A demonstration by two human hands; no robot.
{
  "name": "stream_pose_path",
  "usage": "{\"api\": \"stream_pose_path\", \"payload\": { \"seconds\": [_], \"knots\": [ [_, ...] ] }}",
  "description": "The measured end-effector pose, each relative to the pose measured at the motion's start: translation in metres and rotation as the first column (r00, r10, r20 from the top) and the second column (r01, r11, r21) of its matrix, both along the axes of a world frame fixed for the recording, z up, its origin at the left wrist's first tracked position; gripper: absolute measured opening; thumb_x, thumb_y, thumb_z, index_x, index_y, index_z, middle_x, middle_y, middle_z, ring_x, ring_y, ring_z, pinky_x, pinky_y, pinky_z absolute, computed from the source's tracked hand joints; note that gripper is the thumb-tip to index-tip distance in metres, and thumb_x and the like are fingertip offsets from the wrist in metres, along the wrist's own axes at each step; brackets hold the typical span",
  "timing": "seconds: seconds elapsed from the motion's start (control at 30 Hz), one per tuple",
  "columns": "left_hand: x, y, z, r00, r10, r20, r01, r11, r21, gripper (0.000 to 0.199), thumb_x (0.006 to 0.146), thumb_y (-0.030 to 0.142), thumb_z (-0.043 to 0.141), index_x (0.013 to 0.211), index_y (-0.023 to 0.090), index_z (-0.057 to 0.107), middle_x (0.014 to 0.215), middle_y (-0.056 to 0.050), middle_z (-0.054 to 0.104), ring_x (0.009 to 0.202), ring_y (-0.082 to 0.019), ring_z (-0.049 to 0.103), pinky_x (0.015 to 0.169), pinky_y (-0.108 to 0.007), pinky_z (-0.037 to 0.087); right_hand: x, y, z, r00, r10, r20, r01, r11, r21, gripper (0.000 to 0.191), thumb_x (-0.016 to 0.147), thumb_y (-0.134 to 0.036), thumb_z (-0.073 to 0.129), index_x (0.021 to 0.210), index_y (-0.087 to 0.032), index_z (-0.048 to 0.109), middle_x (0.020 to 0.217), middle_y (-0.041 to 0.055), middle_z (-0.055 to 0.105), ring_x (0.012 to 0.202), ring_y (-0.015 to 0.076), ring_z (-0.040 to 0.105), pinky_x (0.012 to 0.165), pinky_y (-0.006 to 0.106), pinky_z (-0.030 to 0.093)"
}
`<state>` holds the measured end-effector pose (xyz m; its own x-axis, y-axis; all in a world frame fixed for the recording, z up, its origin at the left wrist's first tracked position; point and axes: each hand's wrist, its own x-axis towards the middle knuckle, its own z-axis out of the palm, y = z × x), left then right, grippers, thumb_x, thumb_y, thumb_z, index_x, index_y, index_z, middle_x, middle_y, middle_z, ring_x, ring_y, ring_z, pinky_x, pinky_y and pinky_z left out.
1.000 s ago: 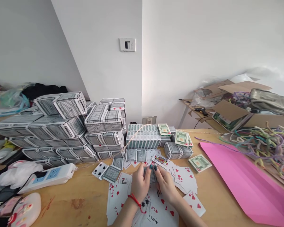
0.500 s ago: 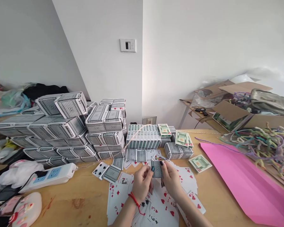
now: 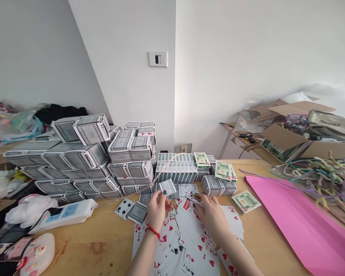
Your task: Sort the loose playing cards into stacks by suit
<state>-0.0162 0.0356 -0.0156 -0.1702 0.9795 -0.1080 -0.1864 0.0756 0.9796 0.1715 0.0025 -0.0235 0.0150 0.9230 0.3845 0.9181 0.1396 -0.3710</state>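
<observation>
My left hand (image 3: 157,211), with a red cord at the wrist, pinches a playing card (image 3: 167,188) whose grey patterned back faces up. To its right, my right hand (image 3: 212,214) has its thumb and fingers closed at the edge of a face card (image 3: 193,195). Under both hands spreads a loose pile of face-up playing cards (image 3: 189,237), many of them hearts. A white card with red print (image 3: 187,206) lies by the right thumb. Left of the pile are a spade card (image 3: 123,208) and a face-down card (image 3: 137,213).
Stacked blocks made of folded cards (image 3: 86,157) fill the back left, beside a row of upright folded cards (image 3: 176,167). Green card boxes (image 3: 246,201) lie to the right, near a pink sheet (image 3: 287,222). A power strip (image 3: 66,214) sits left; colored yarn (image 3: 327,180) lies far right.
My hands have parted. The left moved left and up with a face-down card, while the right came down onto the face card. The view shifted slightly.
</observation>
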Motion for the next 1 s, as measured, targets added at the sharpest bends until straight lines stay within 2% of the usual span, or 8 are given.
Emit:
{"api": "stream_pose_path", "payload": {
  "seconds": [0.17,0.33,0.4,0.5,0.63,0.8,0.9,1.0],
  "knots": [
    [0.000,-0.001,0.001,0.999,0.041,0.014,-0.042,0.998,0.037,0.065,0.072,0.041,0.057,0.124,0.018,0.025,0.057,0.006,0.054,0.042,-0.016,0.059,0.041,-0.028,0.049,0.000,0.001,0.004,1.000,0.024,0.013,-0.024,0.999,0.027,0.020,0.084,-0.029,0.043,0.084,-0.021,0.061,0.070,0.0079,0.062,0.071,0.0227,0.055,0.058,0.029,0.042],
    [0.001,-0.007,0.008,0.998,0.054,-0.033,-0.051,0.994,0.097,0.035,0.075,0.046,0.051,0.097,0.021,0.043,0.051,0.010,0.045,0.032,-0.009,0.048,0.031,-0.019,0.036,0.001,0.001,0.010,1.000,0.014,-0.007,-0.014,0.999,0.040,0.030,0.089,-0.024,0.031,0.083,-0.019,0.060,0.064,0.0060,0.058,0.066,0.0201,0.054,0.057,0.028,0.041],
    [0.003,-0.009,0.011,1.000,-0.013,-0.015,0.014,0.995,0.094,0.033,0.076,0.051,0.046,0.082,0.019,0.048,0.047,0.009,0.044,0.030,-0.007,0.044,0.030,-0.018,0.033,-0.001,0.000,0.010,0.999,0.027,-0.047,-0.023,0.997,0.074,0.029,0.089,-0.024,0.030,0.091,-0.017,0.059,0.067,0.0066,0.058,0.067,0.0198,0.053,0.058,0.029,0.042],
    [0.005,-0.011,0.011,0.977,-0.212,0.030,0.212,0.977,0.006,0.046,0.076,0.059,0.038,0.073,0.016,0.053,0.044,0.005,0.048,0.028,-0.007,0.041,0.028,-0.017,0.028,-0.006,-0.003,0.009,0.981,0.170,-0.099,-0.158,0.981,0.112,0.028,0.089,-0.023,0.031,0.096,-0.017,0.057,0.070,0.0065,0.059,0.068,0.0184,0.053,0.059,0.028,0.043],
    [0.007,-0.011,0.006,0.871,-0.483,0.092,0.491,0.864,-0.109,0.047,0.075,0.057,0.037,0.064,0.014,0.055,0.050,-0.001,0.058,0.029,-0.008,0.047,0.027,-0.017,0.026,-0.012,-0.007,0.013,0.932,0.351,-0.091,-0.342,0.934,0.106,0.026,0.089,-0.021,0.034,0.092,-0.019,0.061,0.072,0.0067,0.062,0.069,0.0181,0.054,0.060,0.029,0.044],
    [0.008,-0.007,0.004,0.885,-0.460,0.076,0.466,0.874,-0.139,0.025,0.071,0.036,0.048,0.057,0.016,0.050,0.049,0.001,0.058,0.032,-0.008,0.047,0.030,-0.017,0.030,-0.010,-0.007,0.032,0.904,0.413,-0.106,-0.410,0.911,0.054,0.020,0.086,-0.022,0.043,0.085,-0.022,0.063,0.092,0.0062,0.066,0.082,0.0198,0.056,0.069,0.031,0.046],
    [0.009,-0.006,0.005,0.892,-0.448,0.054,0.451,0.882,-0.140,0.019,0.068,0.030,0.051,0.056,0.016,0.048,0.050,0.002,0.057,0.033,-0.006,0.047,0.032,-0.016,0.031,0.002,-0.006,0.049,0.938,0.330,-0.109,-0.334,0.942,-0.022,0.020,0.084,-0.025,0.045,0.082,-0.023,0.064,0.093,0.0051,0.067,0.083,0.0194,0.059,0.071,0.030,0.045],
    [0.010,-0.006,0.005,0.894,-0.444,0.052,0.447,0.885,-0.132,0.019,0.067,0.031,0.054,0.058,0.016,0.047,0.053,0.002,0.058,0.034,-0.006,0.048,0.033,-0.016,0.032,0.026,-0.006,0.060,0.990,0.134,-0.051,-0.142,0.962,-0.232,0.017,0.079,-0.030,0.050,0.088,-0.026,0.064,0.084,0.0032,0.068,0.073,0.0200,0.062,0.063,0.030,0.045]
  ]
}}
